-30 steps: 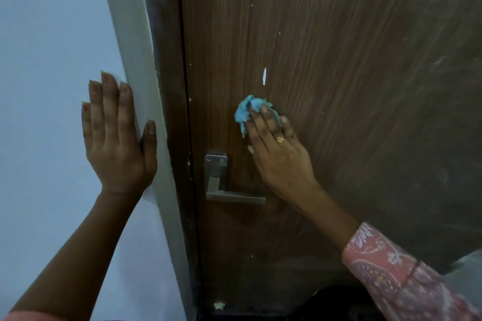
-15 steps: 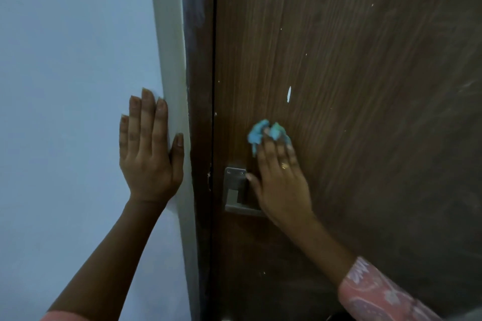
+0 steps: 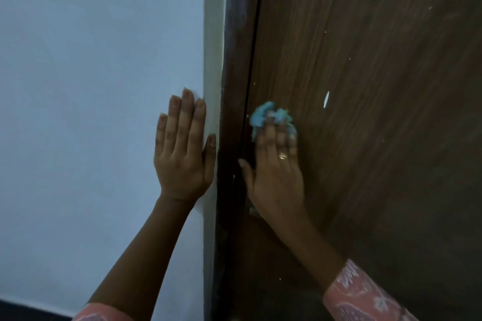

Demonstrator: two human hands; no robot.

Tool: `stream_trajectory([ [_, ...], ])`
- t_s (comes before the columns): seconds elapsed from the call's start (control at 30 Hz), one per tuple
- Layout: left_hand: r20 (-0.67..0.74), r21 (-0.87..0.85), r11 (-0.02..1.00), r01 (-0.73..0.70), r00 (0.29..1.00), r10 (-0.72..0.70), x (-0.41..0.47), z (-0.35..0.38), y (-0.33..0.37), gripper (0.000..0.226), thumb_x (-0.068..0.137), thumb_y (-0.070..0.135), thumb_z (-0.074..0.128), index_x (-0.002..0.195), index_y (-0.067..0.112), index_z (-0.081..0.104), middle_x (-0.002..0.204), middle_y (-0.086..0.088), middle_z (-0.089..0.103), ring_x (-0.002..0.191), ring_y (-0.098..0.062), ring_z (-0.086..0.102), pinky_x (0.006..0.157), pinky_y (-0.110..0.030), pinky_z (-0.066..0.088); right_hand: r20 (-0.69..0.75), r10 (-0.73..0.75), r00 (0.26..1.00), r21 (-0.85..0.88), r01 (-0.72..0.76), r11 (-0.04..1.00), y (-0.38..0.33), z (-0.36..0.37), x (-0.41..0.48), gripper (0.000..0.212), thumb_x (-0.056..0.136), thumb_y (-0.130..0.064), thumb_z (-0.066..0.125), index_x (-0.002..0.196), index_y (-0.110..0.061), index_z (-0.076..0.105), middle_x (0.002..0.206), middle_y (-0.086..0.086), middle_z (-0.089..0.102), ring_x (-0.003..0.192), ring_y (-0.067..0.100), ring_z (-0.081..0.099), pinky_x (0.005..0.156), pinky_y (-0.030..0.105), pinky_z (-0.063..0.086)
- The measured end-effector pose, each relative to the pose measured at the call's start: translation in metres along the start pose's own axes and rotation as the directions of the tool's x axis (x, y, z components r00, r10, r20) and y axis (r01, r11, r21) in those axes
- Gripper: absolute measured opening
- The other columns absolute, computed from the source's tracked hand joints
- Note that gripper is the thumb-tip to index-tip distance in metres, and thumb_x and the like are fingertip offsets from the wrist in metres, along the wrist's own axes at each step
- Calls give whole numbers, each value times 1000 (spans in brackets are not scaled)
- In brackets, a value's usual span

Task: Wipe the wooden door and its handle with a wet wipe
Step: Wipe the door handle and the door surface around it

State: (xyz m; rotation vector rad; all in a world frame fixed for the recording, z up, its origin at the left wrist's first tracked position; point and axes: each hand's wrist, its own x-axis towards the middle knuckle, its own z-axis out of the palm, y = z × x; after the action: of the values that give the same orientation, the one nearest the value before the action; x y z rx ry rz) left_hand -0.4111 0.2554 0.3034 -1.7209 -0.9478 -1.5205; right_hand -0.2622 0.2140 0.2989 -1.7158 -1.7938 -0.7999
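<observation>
- As you lean toward the door, your left hand (image 3: 182, 156) lies flat and open on the pale wall (image 3: 91, 86), holding nothing, its thumb against the light-coloured frame edge (image 3: 212, 73).
- Your right hand (image 3: 276, 177) presses a crumpled blue wet wipe (image 3: 263, 114) against the wooden door (image 3: 365, 138); the fingers lie nearly straight over the wipe, pinning it rather than closing round it.
- The wipe bulges out at 12 o'clock from your fingertips, close to the dark gap between door and jamb at 9 o'clock.
- The handle is almost wholly hidden under your right palm and wrist; only a faint metal glint shows at 6 o'clock from the hand.
- A white fleck (image 3: 326, 99) sits on the wood at 2 o'clock from the wipe, apparently not yet wiped away.
- Risk, as a judgement: pinned only by flat fingers, the wipe could slip out or snag in the jamb gap during a stroke, and the hidden handle might get skipped.
</observation>
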Motion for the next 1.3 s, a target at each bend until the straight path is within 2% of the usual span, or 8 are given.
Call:
stream_trajectory([
  [0.23, -6, -3, 1000, -6, 1000, 6, 1, 0, 0, 68, 91, 19, 45, 148, 16, 9, 156, 5, -1, 144, -17, 7, 119, -35, 13, 66, -226, 972, 54, 223, 973, -27, 25, -1, 56, 95, -31, 41, 144, -6, 29, 153, 11, 21, 143, 25, 14, 118, 36, -1],
  [0.37, -2, -2, 1000, -2, 1000, 2, 0, 0, 0, 68, 91, 19, 45, 148, 16, 9, 157, 5, -1, 144, -16, 7, 119, -35, 13, 156, -266, 951, -82, 281, 956, -26, 35, -21, 55, 94, -36, 36, 141, -9, 36, 149, 8, 22, 140, 23, 24, 117, 35, -8],
  [0.67, -6, -15, 1000, -12, 1000, 12, 2, -1, 0, 67, 92, 20, 44, 148, 17, 7, 156, 8, -3, 144, -14, 6, 119, -33, 12, -17, -192, 981, -95, 190, 977, -34, 0, 37, 60, 97, -33, 34, 148, -6, 17, 156, 13, 12, 144, 28, 5, 115, 42, -9],
  [0.8, 3, -27, 1000, 6, 1000, -6, 1, -1, 0, 67, 92, 21, 43, 148, 18, 5, 156, 9, -4, 144, -14, 5, 119, -34, 11, 166, -183, 969, -126, 205, 971, -49, 26, -10, 69, 92, -42, 38, 147, -7, 15, 153, 18, 7, 141, 32, 2, 114, 44, -10],
  [0.97, 5, -17, 1000, 7, 1000, -7, 1, 0, 0, 69, 92, 18, 45, 148, 18, 5, 156, 9, -4, 144, -14, 4, 119, -34, 11, 358, -77, 931, -109, 123, 986, -64, 70, -75, 87, 59, -39, 81, 129, -6, 41, 134, 16, 52, 122, 30, 51, 110, 41, 13],
  [1.07, 1, -14, 1000, 1, 1000, -1, 0, 0, 0, 70, 91, 18, 46, 148, 18, 5, 156, 8, -4, 144, -14, 4, 119, -35, 11, 350, -75, 934, -66, 105, 992, -64, 87, -90, 92, 48, -37, 86, 125, -3, 49, 124, 15, 61, 115, 29, 58, 108, 41, 24],
  [1.13, 4, -12, 1000, -1, 1000, 1, 0, 0, 0, 71, 91, 18, 47, 148, 18, 5, 156, 9, -5, 144, -14, 4, 119, -35, 11, 386, -80, 919, 4, 85, 996, -62, 96, -97, 80, 49, -34, 86, 120, -6, 59, 122, 12, 63, 113, 26, 59, 103, 39, 32],
  [1.3, 2, -5, 1000, -4, 1000, 4, 0, 1, 0, 70, 92, 18, 46, 148, 19, 5, 155, 9, -5, 144, -14, 4, 118, -34, 11, 532, -238, 812, -8, 286, 958, -46, 120, -132, 70, 51, -42, 83, 113, -15, 67, 120, 6, 65, 113, 21, 59, 107, 37, 26],
])
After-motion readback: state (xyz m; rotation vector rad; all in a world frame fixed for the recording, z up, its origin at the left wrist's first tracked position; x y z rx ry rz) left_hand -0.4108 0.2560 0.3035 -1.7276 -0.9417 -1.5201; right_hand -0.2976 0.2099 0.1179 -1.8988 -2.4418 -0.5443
